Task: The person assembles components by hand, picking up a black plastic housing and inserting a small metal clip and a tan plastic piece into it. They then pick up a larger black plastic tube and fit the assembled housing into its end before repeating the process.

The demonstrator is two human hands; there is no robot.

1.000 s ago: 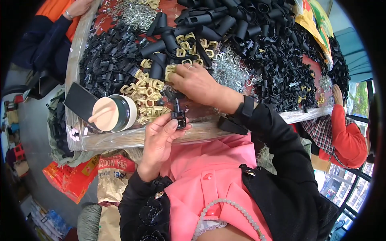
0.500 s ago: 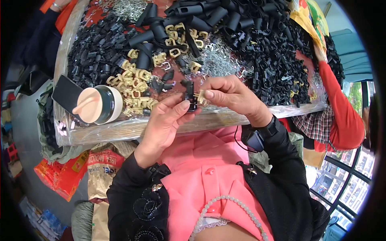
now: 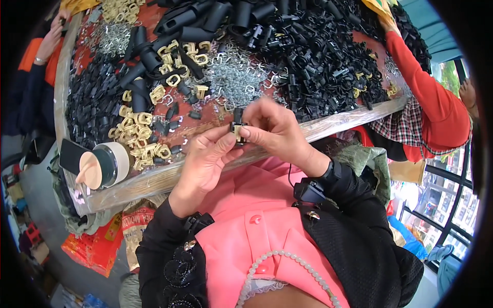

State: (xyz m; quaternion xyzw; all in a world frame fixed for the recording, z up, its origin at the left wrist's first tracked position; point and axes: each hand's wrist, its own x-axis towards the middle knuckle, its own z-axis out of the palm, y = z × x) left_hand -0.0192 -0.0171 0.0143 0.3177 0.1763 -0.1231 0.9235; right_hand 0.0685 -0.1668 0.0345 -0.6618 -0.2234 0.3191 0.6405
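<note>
Clip, cream and small, rests against a black part, the pair held up over the near edge of the surface. The left hand has its thumb and fingers narrowed around the black part; the right hand has its thumb on the clip and its other fingers curled behind, so whether they pinch anything I cannot tell. The step in hand looks like setting the clip into the black part, though the fingertips hide how far in it sits. The next move would seem to call for a firm left hold and a straight, even push from the right thumb. More cream clips lie heaped toward the left edge, with a jar and a phone at the near left corner. Metal hooks fill the middle, black tubes lie toward the far edge, and small black pieces spread toward the right edge, where a co-worker's red sleeve reaches in
</note>
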